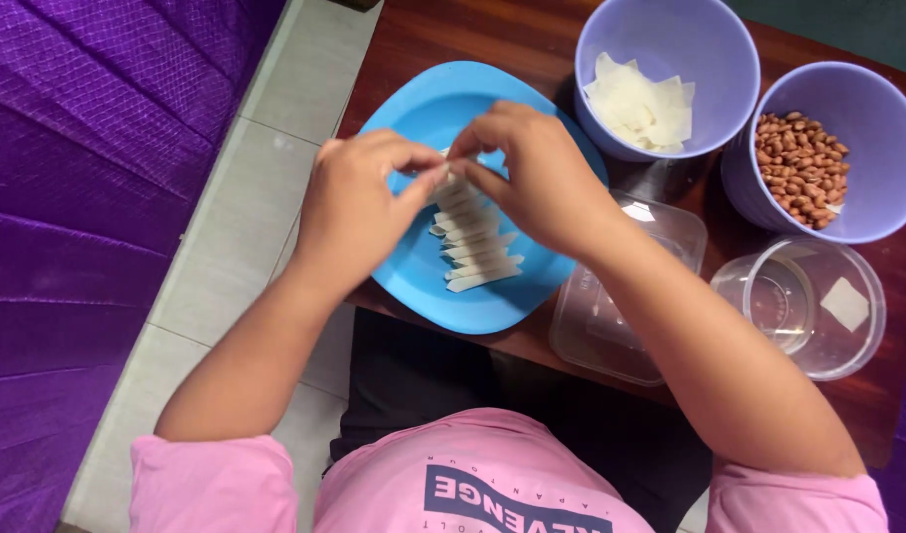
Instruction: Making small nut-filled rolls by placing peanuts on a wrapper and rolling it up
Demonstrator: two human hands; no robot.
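Observation:
My left hand [359, 202] and my right hand [532, 173] meet above a blue plate [423, 114], fingertips pinched together on a small white wrapper piece [447, 178]. Below the fingers, several rolled white wrappers [480, 259] lie in a row on the plate. The piece between my fingers is mostly hidden by them.
A lilac bowl [670, 39] holds square white wrappers [642, 104]. A second lilac bowl [867, 104] holds peanuts [800, 166]. A clear rectangular tub [621, 316] and a clear round container [808, 301] sit on the dark wooden table [472, 35]. Purple cloth [87, 197] lies left, beyond grey floor tiles.

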